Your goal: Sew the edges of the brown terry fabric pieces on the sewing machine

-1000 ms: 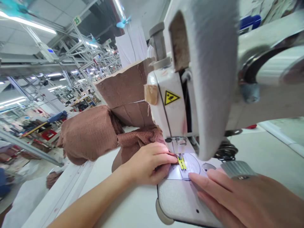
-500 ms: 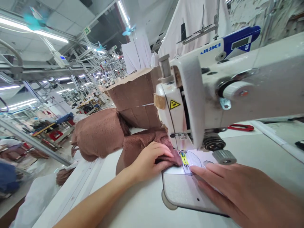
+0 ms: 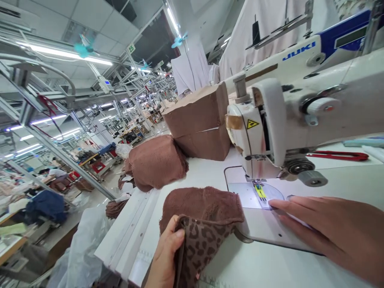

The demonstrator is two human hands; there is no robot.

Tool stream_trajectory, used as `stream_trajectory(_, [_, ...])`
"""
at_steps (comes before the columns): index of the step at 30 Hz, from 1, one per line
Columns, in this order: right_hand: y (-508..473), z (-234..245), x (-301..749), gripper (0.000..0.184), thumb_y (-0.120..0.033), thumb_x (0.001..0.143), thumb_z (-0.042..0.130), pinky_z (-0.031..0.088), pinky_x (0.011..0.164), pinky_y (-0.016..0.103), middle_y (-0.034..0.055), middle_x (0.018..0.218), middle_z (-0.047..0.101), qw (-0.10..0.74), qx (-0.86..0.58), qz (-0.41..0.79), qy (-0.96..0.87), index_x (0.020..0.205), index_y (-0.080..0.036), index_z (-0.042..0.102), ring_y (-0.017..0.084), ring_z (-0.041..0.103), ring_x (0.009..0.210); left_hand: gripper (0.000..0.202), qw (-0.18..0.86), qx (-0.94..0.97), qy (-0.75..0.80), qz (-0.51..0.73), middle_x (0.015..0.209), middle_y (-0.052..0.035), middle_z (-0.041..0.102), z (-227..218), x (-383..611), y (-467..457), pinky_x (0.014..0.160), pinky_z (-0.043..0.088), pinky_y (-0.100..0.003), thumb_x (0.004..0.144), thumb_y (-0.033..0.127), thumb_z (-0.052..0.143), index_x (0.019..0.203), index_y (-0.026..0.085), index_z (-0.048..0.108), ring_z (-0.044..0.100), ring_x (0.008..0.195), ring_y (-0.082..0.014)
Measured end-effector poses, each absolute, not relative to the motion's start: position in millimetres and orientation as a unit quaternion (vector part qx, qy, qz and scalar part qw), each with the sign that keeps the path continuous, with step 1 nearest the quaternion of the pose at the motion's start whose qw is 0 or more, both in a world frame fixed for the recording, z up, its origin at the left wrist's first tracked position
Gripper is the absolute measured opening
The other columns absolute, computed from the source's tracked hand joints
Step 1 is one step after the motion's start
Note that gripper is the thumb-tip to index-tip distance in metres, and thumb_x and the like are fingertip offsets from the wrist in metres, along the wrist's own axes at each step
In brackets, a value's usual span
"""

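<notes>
My left hand [image 3: 168, 250] pinches the edge of a brown fleece fabric piece [image 3: 204, 204], thumb on top. The near part is folded over and shows a leopard-print side [image 3: 201, 240]. This piece lies on the white table, its right end reaching the edge of the machine's bed plate. My right hand [image 3: 327, 228] rests flat on the bed plate [image 3: 261, 224] with fingers stretched out and nothing held. Its index fingertip is just beside the yellow-marked presser foot [image 3: 260, 192] of the white sewing machine [image 3: 252, 132]. No fabric lies under the foot.
Behind, a rolled stack of brown fleece [image 3: 159, 164] sits left of a tall stack of brown cut pieces [image 3: 201, 124]. Red-handled snips [image 3: 339, 155] lie behind the machine head. A white plastic bag [image 3: 81, 244] hangs past the table's left edge.
The left hand has drawn the fabric away from the presser foot, to the left and towards me, folding up its leopard side. My right hand stays by the foot. The view has shifted left.
</notes>
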State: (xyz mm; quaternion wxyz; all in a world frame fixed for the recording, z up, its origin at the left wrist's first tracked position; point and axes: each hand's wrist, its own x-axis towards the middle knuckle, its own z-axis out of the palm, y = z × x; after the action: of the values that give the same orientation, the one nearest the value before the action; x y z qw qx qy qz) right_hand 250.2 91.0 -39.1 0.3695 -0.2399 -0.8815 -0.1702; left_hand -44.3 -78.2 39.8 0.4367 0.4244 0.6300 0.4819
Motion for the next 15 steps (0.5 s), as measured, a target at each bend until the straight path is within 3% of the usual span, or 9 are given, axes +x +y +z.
stream_trajectory(2, [91.6,-36.4,249.8,0.031,-0.024,0.110,0.039,0.058,0.063,0.036,0.0019,0.092,0.076,0.361,-0.239,-0.179,-0.884,0.109,-0.023,0.071,0.017,0.072,0.073,0.048,0.439,0.444,0.614,0.483,0.067,0.0007,0.062,43.1,-44.5,-84.2,0.059,0.055,-0.034,0.085,0.073,0.065,0.086,0.026,0.061,0.064,0.061,-0.0218])
stream_trajectory(4, [91.2,-30.0,249.6,0.035,-0.023,0.109,0.037,0.058,0.060,0.035,0.0032,0.091,0.077,0.356,-0.234,-0.183,-0.886,0.106,-0.022,0.073,0.017,0.073,0.072,0.063,0.410,0.516,0.580,0.480,0.068,-0.0041,0.065,47.1,-49.2,-89.5,0.069,0.057,-0.038,0.089,0.083,0.048,0.072,0.023,0.056,0.068,0.069,-0.0251])
stream_trajectory(6, [90.6,-22.5,249.8,0.037,-0.022,0.109,0.037,0.058,0.056,0.033,0.0023,0.090,0.077,0.349,-0.220,-0.180,-0.893,0.104,-0.022,0.074,0.017,0.074,0.071,0.072,0.294,0.589,0.604,0.450,0.078,-0.0096,0.070,51.2,-59.3,-90.1,0.084,0.056,-0.044,0.094,0.084,0.030,0.067,0.022,0.056,0.069,0.084,-0.0289])
stream_trajectory(8, [90.3,-16.0,250.7,0.035,-0.021,0.109,0.039,0.058,0.055,0.031,-0.0005,0.089,0.077,0.336,-0.205,-0.169,-0.903,0.106,-0.023,0.074,0.015,0.074,0.070,0.063,0.158,0.595,0.681,0.396,0.092,-0.0118,0.073,54.1,-72.3,-83.9,0.093,0.051,-0.049,0.094,0.079,0.041,0.079,0.022,0.063,0.066,0.096,-0.0322])
stream_trajectory(10, [90.3,-11.7,252.5,0.033,-0.020,0.109,0.041,0.058,0.055,0.029,-0.0027,0.089,0.077,0.326,-0.197,-0.156,-0.911,0.106,-0.024,0.073,0.014,0.074,0.069,0.044,0.099,0.562,0.742,0.352,0.096,-0.0102,0.072,54.5,-83.8,-72.9,0.092,0.049,-0.050,0.087,0.066,0.063,0.092,0.022,0.065,0.064,0.097,-0.0332])
stream_trajectory(15, [84.6,-11.5,259.8,0.035,-0.028,0.109,0.041,0.056,0.059,0.033,0.0052,0.089,0.076,0.334,-0.207,-0.124,-0.911,0.110,-0.024,0.075,0.020,0.072,0.069,0.029,0.160,0.561,0.739,0.337,0.066,-0.0005,0.060,55.1,-97.0,-51.4,0.071,0.044,-0.035,0.079,0.048,0.068,0.069,0.022,0.060,0.057,0.070,-0.0237])
